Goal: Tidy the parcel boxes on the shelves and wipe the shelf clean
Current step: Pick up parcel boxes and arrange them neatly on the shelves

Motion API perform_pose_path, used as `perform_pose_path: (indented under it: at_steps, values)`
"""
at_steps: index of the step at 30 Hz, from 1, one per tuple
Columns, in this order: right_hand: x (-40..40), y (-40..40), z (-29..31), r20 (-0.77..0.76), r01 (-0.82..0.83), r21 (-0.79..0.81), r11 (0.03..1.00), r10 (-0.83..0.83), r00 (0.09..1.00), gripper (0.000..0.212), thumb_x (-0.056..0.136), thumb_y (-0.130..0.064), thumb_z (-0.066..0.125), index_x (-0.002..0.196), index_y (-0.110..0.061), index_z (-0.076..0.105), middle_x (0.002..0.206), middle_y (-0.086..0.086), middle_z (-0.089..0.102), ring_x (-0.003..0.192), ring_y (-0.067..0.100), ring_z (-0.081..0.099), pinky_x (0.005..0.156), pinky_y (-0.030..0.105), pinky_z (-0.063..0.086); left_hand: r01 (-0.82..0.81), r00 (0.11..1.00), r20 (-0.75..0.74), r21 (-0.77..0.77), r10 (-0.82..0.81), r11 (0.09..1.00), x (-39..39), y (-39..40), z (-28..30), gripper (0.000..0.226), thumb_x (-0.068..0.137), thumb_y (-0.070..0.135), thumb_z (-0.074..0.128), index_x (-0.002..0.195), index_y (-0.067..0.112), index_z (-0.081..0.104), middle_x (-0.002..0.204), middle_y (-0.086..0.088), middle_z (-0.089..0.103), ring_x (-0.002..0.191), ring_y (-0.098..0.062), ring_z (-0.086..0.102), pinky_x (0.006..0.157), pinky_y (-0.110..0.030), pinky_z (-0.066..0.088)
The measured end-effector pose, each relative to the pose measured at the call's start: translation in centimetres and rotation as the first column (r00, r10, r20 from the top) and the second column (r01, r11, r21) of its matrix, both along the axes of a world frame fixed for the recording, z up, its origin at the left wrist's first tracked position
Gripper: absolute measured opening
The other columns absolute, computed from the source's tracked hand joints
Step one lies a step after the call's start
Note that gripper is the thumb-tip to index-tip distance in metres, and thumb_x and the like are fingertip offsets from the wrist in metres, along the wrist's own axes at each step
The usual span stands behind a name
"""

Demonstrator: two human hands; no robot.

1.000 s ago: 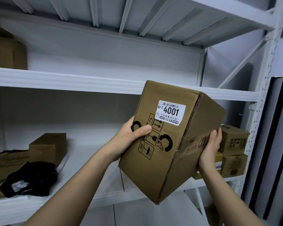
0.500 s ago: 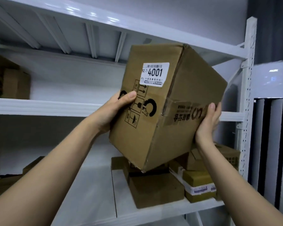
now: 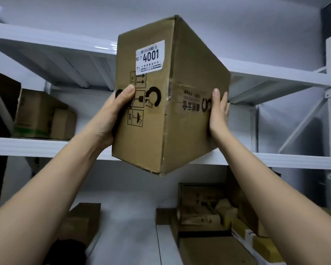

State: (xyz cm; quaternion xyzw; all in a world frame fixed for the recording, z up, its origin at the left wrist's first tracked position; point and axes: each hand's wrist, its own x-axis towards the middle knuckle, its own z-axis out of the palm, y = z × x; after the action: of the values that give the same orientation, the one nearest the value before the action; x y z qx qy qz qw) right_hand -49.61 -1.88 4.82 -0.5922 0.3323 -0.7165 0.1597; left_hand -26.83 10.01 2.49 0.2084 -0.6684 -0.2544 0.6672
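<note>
Cardboard box [image 3: 161, 104] is held up between both hands (left hand [image 3: 111, 115], right hand [image 3: 219, 109]); nothing is wiped yet, small boxes [image 3: 208, 213] are left messy.

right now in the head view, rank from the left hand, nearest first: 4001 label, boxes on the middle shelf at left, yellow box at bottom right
1. 4001 label, just above the left hand.
2. Middle-shelf boxes, off to its left.
3. Yellow box, far lower right.
</note>
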Motion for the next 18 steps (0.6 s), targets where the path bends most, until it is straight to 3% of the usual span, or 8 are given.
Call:
perform_pose_path:
  at_steps: [3,7,12,15,18]
  values:
    - [2.6,-0.6,0.9,-0.021,-0.073,0.007,0.997,0.073,0.997,0.066,0.097,-0.062,0.020,0.153,-0.030,0.007,0.162,-0.001,0.005,0.149,0.018,0.001,0.120,0.045,0.003,-0.096,0.995,0.015,-0.023,0.096,0.995,1.4,0.1,0.6,0.063,0.082,0.048,0.055,0.135,0.016,0.048,0.107,-0.002,0.071,0.090,-0.016,0.070,0.070,-0.028,0.056]
    - [6.8,-0.8,0.5,-0.103,-0.212,-0.028,0.977,0.208,0.973,0.060,0.100,-0.053,0.025,0.153,-0.026,0.016,0.159,-0.006,0.017,0.147,0.014,0.015,0.120,0.038,0.012,-0.237,0.971,0.015,-0.030,0.238,0.971,3.3,-0.4,0.3,0.049,0.085,0.047,0.062,0.125,0.021,0.052,0.109,-0.002,0.071,0.095,-0.017,0.070,0.073,-0.029,0.056]
    - [12.8,1.7,1.1,-0.194,-0.505,0.023,0.863,0.499,0.844,0.064,0.095,-0.064,0.025,0.151,-0.037,0.016,0.158,-0.014,0.019,0.144,0.013,0.021,0.117,0.041,0.020,-0.400,0.915,-0.059,-0.036,0.398,0.916,6.0,-1.7,0.3,0.030,0.084,0.043,0.066,0.110,0.033,0.056,0.110,0.004,0.070,0.096,-0.011,0.068,0.078,-0.028,0.055]
    - [15.0,1.8,1.3,-0.247,-0.586,0.059,0.808,0.581,0.776,0.075,0.088,-0.072,0.030,0.152,-0.037,0.010,0.158,-0.012,0.019,0.144,0.015,0.021,0.114,0.041,0.023,-0.462,0.886,-0.080,-0.047,0.457,0.886,8.1,-2.1,0.6,0.026,0.084,0.044,0.066,0.107,0.035,0.055,0.107,0.008,0.069,0.093,-0.006,0.068,0.074,-0.023,0.054]
    - [16.5,0.8,1.7,-0.307,-0.568,0.102,0.816,0.569,0.762,0.103,0.072,-0.080,0.049,0.152,-0.037,0.001,0.157,-0.010,0.023,0.142,0.017,0.027,0.115,0.046,0.024,-0.477,0.878,-0.087,-0.064,0.471,0.877,9.4,-2.6,1.2,0.023,0.085,0.041,0.066,0.105,0.034,0.056,0.104,0.009,0.069,0.088,-0.003,0.069,0.068,-0.018,0.054]
